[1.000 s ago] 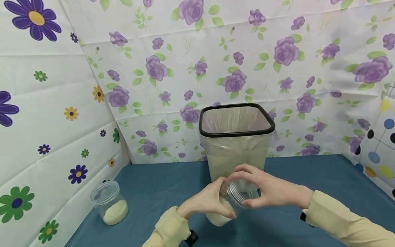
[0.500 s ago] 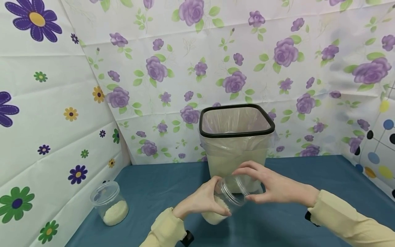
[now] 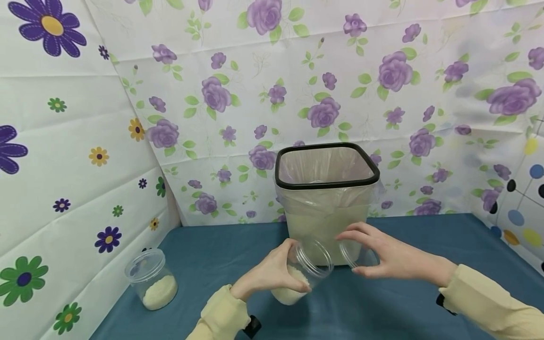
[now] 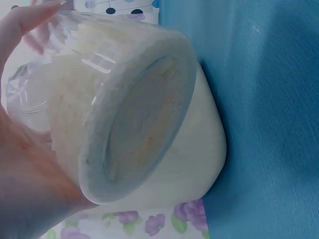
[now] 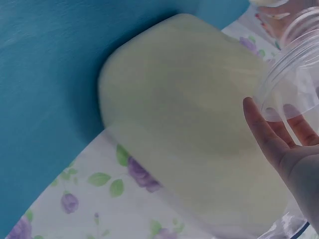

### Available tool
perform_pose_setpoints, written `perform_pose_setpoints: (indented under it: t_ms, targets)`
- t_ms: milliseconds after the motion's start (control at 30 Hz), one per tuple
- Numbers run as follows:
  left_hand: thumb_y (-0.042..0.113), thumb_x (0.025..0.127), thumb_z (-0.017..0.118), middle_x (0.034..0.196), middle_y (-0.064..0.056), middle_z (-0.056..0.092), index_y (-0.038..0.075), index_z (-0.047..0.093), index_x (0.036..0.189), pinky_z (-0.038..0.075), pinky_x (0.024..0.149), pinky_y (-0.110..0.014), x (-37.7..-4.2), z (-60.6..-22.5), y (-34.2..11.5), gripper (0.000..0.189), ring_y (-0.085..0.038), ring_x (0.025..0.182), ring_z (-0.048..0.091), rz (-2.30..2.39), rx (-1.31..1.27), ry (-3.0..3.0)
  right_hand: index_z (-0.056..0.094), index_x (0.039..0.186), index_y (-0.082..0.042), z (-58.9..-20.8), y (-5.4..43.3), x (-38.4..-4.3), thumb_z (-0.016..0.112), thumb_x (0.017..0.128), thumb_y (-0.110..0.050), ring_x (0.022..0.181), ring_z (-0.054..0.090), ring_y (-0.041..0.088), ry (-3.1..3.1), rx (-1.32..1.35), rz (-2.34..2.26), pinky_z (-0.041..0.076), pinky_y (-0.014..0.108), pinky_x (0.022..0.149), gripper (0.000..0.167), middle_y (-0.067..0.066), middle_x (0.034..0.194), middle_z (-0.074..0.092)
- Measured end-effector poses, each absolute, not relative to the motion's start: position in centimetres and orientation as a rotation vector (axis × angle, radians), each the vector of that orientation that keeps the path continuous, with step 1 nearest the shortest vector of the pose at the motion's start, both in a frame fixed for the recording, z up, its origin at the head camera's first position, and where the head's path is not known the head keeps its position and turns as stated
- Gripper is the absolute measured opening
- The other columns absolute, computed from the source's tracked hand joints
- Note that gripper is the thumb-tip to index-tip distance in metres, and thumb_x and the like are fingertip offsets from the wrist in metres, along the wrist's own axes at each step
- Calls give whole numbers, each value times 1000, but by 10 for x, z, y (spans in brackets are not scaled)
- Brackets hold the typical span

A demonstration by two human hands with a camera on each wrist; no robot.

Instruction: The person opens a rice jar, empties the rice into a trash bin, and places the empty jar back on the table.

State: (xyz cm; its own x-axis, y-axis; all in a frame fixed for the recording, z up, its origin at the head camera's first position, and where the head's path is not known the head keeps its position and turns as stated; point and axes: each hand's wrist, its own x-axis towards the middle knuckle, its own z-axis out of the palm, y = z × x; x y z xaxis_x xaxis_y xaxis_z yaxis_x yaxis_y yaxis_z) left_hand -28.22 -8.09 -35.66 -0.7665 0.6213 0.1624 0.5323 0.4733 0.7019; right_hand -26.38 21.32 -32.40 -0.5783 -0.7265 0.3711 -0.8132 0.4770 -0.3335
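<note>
My left hand (image 3: 272, 273) grips a clear plastic jar (image 3: 313, 264) tilted with its threaded mouth toward the right. Pale, rice-like grains (image 3: 288, 293) lie in its lower part; the left wrist view shows the jar's round base (image 4: 144, 119) close up. In my right hand (image 3: 388, 257) a clear round lid (image 3: 364, 257) is pinched between thumb and fingers, a short gap away from the jar's mouth. The right wrist view shows the lid's ridged rim (image 5: 279, 74) by the fingertips. To the left stands a second lidded jar (image 3: 146, 278) with similar pale contents.
Behind both hands stands a cream bin (image 3: 325, 222) with a black rim (image 3: 327, 185) and a clear liner. A blue cloth (image 3: 216, 250) covers the table. Flowered sheets (image 3: 238, 127) hang at the back and left, a dotted one at the right.
The lid has come off the jar and moved right with my right hand. My left hand has shifted slightly left with the jar. The second jar and bin have stayed put.
</note>
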Motion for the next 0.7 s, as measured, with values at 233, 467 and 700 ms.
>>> perform_pose_setpoints:
  t_ms: [233, 467, 700]
  targets:
    - [38, 65, 79, 109, 2, 45, 5, 36, 128, 40, 79, -33, -282, -353, -86, 83, -25, 98, 48, 1217, 1014, 2584, 41, 133, -24, -336, 230, -264, 62, 85, -35, 106, 44, 15, -2613, 1254, 722, 46, 35, 74, 53, -9, 124, 35]
    - [37, 66, 78, 112, 2, 44, 7, 36, 128, 40, 80, -35, -282, -353, -90, 80, -21, 99, 47, 1270, 1009, 2591, 42, 132, -22, -346, 242, -263, 60, 86, -40, 107, 45, 19, -2680, 1208, 740, 46, 40, 75, 53, -8, 123, 36]
    - [36, 66, 79, 119, -6, 44, 6, 35, 129, 38, 83, -38, -281, -351, -93, 82, -18, 103, 45, 1310, 997, 2597, 41, 131, -30, -354, 254, -266, 59, 84, -45, 107, 45, 20, -2773, 1125, 789, 46, 39, 75, 52, -7, 122, 37]
